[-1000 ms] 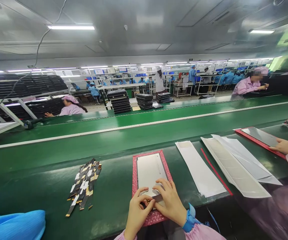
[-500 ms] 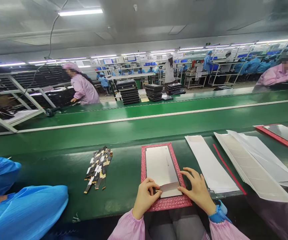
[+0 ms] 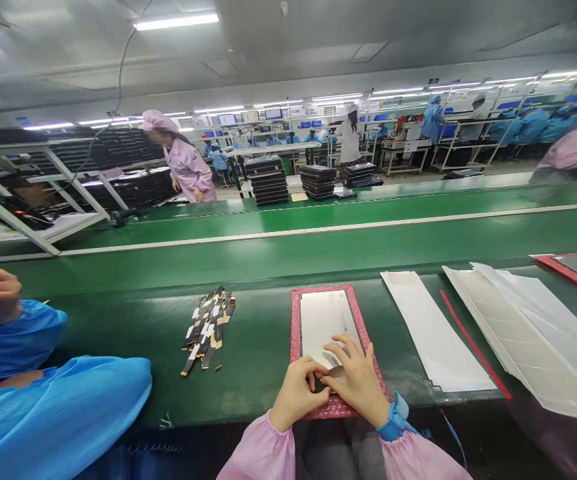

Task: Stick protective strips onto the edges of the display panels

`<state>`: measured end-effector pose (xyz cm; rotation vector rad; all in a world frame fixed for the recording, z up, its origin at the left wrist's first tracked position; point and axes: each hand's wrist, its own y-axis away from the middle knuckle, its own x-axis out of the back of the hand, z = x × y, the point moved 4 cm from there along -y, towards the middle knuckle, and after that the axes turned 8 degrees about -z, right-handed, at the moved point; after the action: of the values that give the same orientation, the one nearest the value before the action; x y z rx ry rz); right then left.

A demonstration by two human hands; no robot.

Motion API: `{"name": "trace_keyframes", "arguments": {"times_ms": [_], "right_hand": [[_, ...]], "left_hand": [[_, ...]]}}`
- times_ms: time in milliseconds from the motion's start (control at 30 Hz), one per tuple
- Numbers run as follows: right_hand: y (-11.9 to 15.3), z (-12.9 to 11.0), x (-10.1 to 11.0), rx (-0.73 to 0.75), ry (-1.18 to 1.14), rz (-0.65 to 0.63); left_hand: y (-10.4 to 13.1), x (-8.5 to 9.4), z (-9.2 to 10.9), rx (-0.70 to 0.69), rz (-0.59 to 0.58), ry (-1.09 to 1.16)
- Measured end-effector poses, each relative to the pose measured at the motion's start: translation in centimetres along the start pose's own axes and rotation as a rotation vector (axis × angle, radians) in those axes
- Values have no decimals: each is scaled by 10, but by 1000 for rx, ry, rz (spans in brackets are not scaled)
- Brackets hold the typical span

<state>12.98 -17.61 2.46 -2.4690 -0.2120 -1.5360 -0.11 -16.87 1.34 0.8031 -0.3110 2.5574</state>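
Observation:
A flat silver-grey panel (image 3: 324,317) with a dark edge lies on a sheet of pink bubble wrap (image 3: 295,327) in front of me. At the panel's lower end, my left hand (image 3: 299,392) is closed, thumb and forefinger pinched together. My right hand (image 3: 358,380) reaches across the panel from the right; its thumb and forefinger pinch close to the left fingertips, the other fingers raised apart. What either pinch holds is too small and too covered to make out. The lower part of the panel is hidden behind both hands.
Several dark flat cables (image 3: 211,330) are heaped to the left, near a co-worker's blue sleeve (image 3: 68,407). White sheets (image 3: 438,333) and a red strip (image 3: 473,343) lie to the right. Beyond runs the green conveyor (image 3: 318,250), with stacked black units (image 3: 269,183) behind.
My right hand has moved left from the panel's right edge to meet my left hand, which stays near the lower left corner. The camera view has shifted slightly left.

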Motion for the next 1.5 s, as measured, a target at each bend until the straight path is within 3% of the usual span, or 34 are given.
{"name": "trace_keyframes", "arguments": {"times_ms": [133, 367, 500, 633, 900, 1000, 1100, 1367, 1500], "right_hand": [[2, 8, 0, -12, -2, -9], [20, 70, 20, -168, 58, 73], [25, 82, 27, -178, 86, 101], [18, 70, 21, -147, 44, 70], [-6, 13, 5, 9, -21, -11], [-8, 8, 4, 14, -19, -9], [-4, 22, 4, -20, -29, -28], [17, 90, 17, -171, 44, 23], [17, 95, 17, -177, 5, 17]], "left_hand": [[1, 2, -1, 4, -19, 8], [0, 3, -6, 24, -10, 17], [-1, 4, -7, 31, 11, 21], [0, 3, -7, 21, 7, 23], [1, 0, -10, 22, 11, 34], [1, -1, -12, 27, 7, 50], [1, -1, -13, 35, 4, 59], [1, 0, -15, 52, 12, 136], [1, 0, -15, 60, 8, 173]]}}
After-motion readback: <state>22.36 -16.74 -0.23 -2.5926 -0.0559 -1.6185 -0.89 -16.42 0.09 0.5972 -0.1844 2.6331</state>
